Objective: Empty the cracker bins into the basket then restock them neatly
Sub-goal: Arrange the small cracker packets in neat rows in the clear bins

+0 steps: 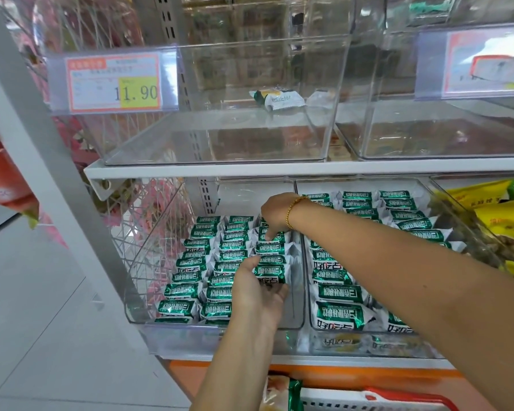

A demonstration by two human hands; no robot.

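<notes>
Two clear bins on the lower shelf hold rows of green-and-white cracker packets. In the left bin point(143, 318) the packets point(208, 256) stand in three neat rows. My left hand point(258, 289) reaches in from below and grips a packet point(270, 272) at the front of the right-hand row. My right hand point(275, 216), with a gold bracelet on the wrist, comes in from the right and presses its fingertips down on the packets farther back in that row. The right bin point(309, 321) is packed with the same packets point(339, 295). The basket point(377, 400) shows at the bottom edge.
The upper shelf carries two large clear bins point(220, 137); the left one holds a lone white-and-green packet point(276, 99) and bears a 11.90 price tag point(113, 81). Yellow snack bags point(499, 209) fill a bin at the far right. Grey floor lies to the left.
</notes>
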